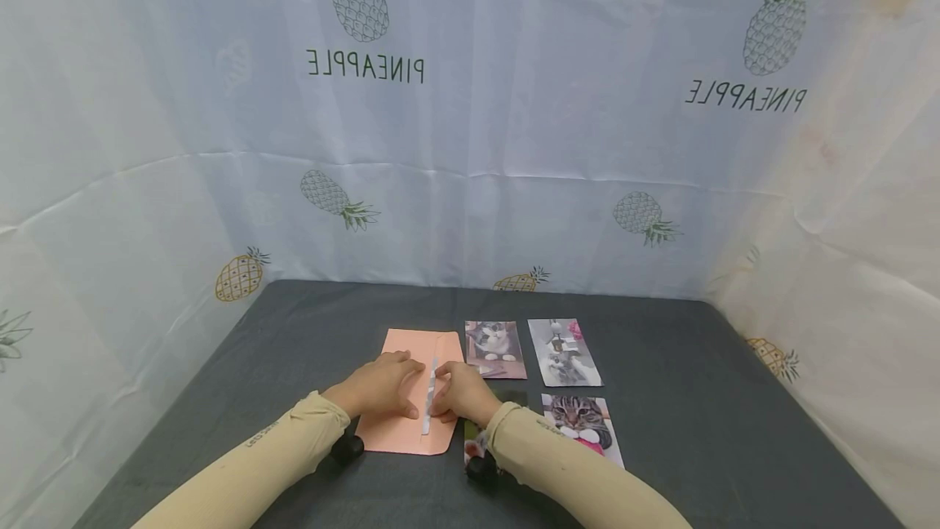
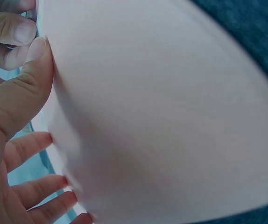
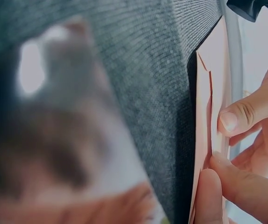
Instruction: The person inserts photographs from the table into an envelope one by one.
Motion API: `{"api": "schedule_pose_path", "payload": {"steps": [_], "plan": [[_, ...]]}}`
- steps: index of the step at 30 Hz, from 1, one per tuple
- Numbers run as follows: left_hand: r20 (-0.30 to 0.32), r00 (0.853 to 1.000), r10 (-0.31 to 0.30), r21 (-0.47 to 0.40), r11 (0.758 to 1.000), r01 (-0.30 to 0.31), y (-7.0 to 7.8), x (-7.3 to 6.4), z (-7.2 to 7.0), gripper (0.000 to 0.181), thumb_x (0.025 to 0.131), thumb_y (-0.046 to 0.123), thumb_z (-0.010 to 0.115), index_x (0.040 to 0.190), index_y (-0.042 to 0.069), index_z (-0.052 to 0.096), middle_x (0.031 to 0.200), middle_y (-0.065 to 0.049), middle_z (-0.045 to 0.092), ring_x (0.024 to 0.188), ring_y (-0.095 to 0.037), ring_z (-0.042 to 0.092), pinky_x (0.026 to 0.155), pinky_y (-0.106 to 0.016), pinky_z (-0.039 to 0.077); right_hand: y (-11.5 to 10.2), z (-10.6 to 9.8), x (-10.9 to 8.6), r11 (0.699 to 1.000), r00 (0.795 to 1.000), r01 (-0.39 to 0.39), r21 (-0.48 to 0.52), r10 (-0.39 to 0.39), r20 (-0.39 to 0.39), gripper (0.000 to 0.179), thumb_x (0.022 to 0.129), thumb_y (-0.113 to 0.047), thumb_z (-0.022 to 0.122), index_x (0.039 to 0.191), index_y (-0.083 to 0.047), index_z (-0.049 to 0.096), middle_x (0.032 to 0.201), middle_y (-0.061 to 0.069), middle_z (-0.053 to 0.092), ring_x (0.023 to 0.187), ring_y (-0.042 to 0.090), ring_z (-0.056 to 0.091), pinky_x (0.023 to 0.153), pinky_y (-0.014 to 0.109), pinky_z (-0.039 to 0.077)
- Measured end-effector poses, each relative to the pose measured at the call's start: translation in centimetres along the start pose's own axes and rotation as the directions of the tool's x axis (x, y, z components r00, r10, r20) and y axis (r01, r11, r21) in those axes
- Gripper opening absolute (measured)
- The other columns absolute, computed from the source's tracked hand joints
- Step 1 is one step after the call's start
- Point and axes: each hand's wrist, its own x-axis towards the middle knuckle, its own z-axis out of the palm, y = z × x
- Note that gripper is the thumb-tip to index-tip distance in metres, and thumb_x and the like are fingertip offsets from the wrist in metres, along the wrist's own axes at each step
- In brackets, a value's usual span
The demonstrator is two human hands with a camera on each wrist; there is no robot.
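Observation:
A peach envelope [image 1: 400,341] lies on the dark table, a pale narrow strip [image 1: 427,423] running along its flap. My left hand [image 1: 383,384] rests on the envelope left of the strip, its fingers spread. In the left wrist view the thumb [image 2: 38,70] presses near the envelope's edge, with the other fingertips touching below. On the strip's right side, my right hand [image 1: 464,393] pinches the envelope at the flap with thumb and forefinger. The right wrist view shows these fingertips at the flap's edge [image 3: 211,102]; whether they also hold the strip I cannot tell.
Right of the envelope lie a cat photo [image 1: 495,349], a greyish photo [image 1: 564,353] and a tabby cat photo [image 1: 582,423]. Another photo [image 1: 472,435] is partly covered by my right forearm. A patterned white curtain [image 1: 470,104] surrounds the table [image 1: 661,398].

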Motion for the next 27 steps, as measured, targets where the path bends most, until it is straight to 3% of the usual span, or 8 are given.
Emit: {"api": "schedule_pose_path", "payload": {"steps": [12,20,27], "plan": [[0.005,1.0,-0.003,0.007,1.0,0.003,-0.1,-0.1,0.04,0.071,0.07,0.036,0.086,0.129,0.007,0.06,0.143,-0.024,0.045,0.134,-0.041,0.041,0.103,-0.058,0.039,0.36,0.24,0.02,0.999,0.999,0.035,0.014,-0.035,0.003,0.055,0.066,0.02,0.075,0.115,0.011,0.054,0.063,0.01,0.064,0.046,0.013,0.059,0.046,0.028,0.054],[0.002,1.0,-0.01,0.018,1.0,0.01,0.02,-0.08,0.01,0.071,0.07,0.036,0.086,0.13,0.008,0.06,0.143,-0.024,0.046,0.134,-0.041,0.042,0.103,-0.057,0.039,0.11,0.22,-0.05,1.0,1.0,0.016,-0.003,-0.016,0.003,0.055,0.066,0.019,0.076,0.115,0.01,0.054,0.064,0.009,0.062,0.045,0.012,0.057,0.046,0.027,0.054],[0.006,1.0,-0.009,0.026,1.0,0.009,0.08,0.0,0.08,0.072,0.07,0.037,0.086,0.13,0.009,0.059,0.144,-0.023,0.045,0.134,-0.04,0.042,0.103,-0.057,0.039,-0.17,-0.46,-0.06,0.999,0.999,0.019,0.044,-0.021,0.026,0.051,0.071,0.017,0.073,0.118,0.01,0.054,0.071,0.01,0.061,0.054,0.015,0.061,0.052,0.031,0.057]]}}
